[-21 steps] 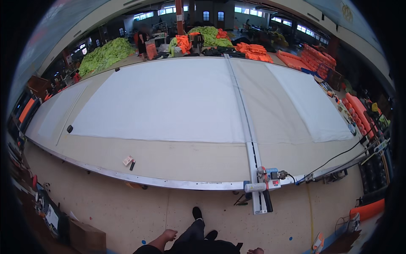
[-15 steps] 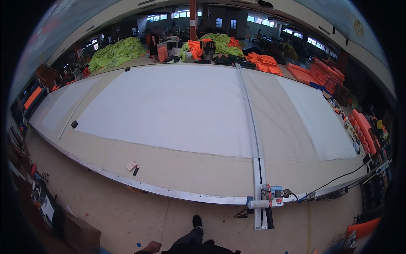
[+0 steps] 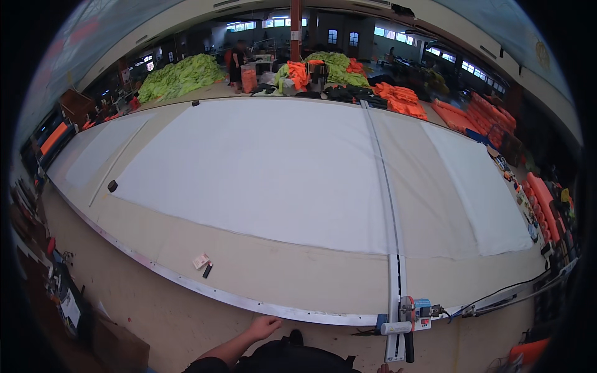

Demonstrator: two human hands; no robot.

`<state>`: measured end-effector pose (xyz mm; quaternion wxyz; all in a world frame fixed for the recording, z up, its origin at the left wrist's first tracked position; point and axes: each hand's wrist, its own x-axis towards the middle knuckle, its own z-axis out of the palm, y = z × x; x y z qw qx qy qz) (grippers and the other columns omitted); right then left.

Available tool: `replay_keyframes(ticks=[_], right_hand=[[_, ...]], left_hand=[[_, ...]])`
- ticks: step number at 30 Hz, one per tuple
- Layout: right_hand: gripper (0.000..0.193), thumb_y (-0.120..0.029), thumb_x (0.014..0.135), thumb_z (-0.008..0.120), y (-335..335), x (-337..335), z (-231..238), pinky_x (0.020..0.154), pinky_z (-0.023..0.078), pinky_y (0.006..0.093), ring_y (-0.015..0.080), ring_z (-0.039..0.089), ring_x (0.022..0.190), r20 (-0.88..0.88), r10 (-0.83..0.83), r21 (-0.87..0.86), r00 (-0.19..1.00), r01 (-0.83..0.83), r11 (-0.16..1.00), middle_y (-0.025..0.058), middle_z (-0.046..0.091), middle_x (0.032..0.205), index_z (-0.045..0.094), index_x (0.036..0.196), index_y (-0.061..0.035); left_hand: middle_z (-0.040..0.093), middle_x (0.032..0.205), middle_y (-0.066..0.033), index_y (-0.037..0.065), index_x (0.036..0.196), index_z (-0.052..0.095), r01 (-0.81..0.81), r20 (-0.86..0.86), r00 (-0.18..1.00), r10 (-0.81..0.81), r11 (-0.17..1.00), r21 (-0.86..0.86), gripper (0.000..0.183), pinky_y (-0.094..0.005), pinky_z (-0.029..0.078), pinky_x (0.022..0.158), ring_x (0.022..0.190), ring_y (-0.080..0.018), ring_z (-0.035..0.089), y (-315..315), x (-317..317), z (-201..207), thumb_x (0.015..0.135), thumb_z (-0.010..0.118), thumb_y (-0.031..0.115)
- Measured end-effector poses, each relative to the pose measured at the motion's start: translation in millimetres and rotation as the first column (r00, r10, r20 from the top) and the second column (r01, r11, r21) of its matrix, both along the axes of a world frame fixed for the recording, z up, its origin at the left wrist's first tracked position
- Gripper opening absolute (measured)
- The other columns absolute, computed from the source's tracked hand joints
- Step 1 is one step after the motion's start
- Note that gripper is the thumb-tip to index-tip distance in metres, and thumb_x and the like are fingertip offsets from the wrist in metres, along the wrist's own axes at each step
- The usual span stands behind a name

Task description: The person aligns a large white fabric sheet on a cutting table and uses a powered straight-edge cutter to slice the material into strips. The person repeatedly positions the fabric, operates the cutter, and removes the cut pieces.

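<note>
Reaching toward the bench [image 3: 261, 273] edge, left hand [image 3: 264, 326] loosely open, holding nothing; right hand [image 3: 382, 369] barely visible, state unclear. One cutting machine [image 3: 407, 314] on its rail [image 3: 388, 205] just right. Two white fabric sheets [image 3: 261, 168] beyond. Workshop: green and orange garment piles [image 3: 180, 78] far off.

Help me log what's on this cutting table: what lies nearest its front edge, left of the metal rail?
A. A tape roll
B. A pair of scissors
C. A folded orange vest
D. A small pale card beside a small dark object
D: a small pale card lies beside a small dark object near the front edge of the table, left of the metal rail.
</note>
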<state>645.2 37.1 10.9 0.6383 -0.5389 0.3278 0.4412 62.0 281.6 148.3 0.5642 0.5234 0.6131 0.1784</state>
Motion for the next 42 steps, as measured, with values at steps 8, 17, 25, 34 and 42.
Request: replay_keyframes(ticks=[8,17,25,34,42], right_hand=[[0.074,-0.073,0.099,0.051,20,9,-63,0.075,0.062,0.0498,0.0330,0.072,0.101,-0.098,-0.050,0.185,0.994,0.068,0.980,0.0145,0.071,0.118,0.045,0.145,-0.0146],[0.027,-0.033,0.107,0.047,61,-29,-51,0.069,0.052,0.0422,0.0227,0.059,0.086,0.453,0.075,0.024,0.888,-0.096,0.995,0.0039,0.064,0.101,0.064,0.115,-0.0131],[0.030,-0.029,0.106,0.050,42,10,-82,0.070,0.051,0.0436,0.0212,0.058,0.088,0.661,0.301,-0.218,0.687,-0.208,0.954,0.0020,0.067,0.109,0.066,0.124,-0.0122],[0.048,-0.060,0.100,0.045,74,9,-79,0.074,0.056,0.0414,0.0234,0.068,0.101,0.362,-0.200,-0.032,0.910,0.226,0.973,-0.0024,0.073,0.121,0.069,0.125,-0.0263],[0.053,-0.062,0.098,0.047,59,21,-83,0.074,0.056,0.0436,0.0264,0.064,0.097,0.374,-0.192,-0.052,0.907,0.227,0.972,0.0017,0.070,0.112,0.069,0.123,-0.0212]], left_hand=[[0.069,0.126,-0.0114,0.010,0.119,0.075,0.118,-0.331,0.912,0.243,0.617,0.778,0.034,-0.0478,0.049,0.103,0.120,-0.0342,0.062,65,-11,30,0.087,0.067,0.012],[0.051,0.154,-0.0187,0.007,0.138,0.062,0.302,-0.593,0.736,0.327,0.625,0.720,0.048,-0.0565,0.032,0.123,0.145,-0.0385,0.046,46,-41,-5,0.092,0.067,0.019],[0.051,0.154,-0.0186,0.008,0.139,0.062,0.284,-0.568,0.759,0.318,0.623,0.729,0.049,-0.0568,0.032,0.123,0.146,-0.0386,0.045,57,-25,-7,0.091,0.065,0.020],[0.055,0.150,-0.0182,0.007,0.133,0.066,0.275,-0.573,0.710,0.409,0.588,0.761,0.048,-0.0572,0.034,0.121,0.142,-0.0377,0.049,55,-29,-7,0.085,0.066,0.018],[0.056,0.149,-0.0181,0.008,0.133,0.065,0.276,-0.564,0.722,0.401,0.580,0.766,0.050,-0.0578,0.036,0.120,0.141,-0.0383,0.050,59,-23,-8,0.085,0.065,0.019]])
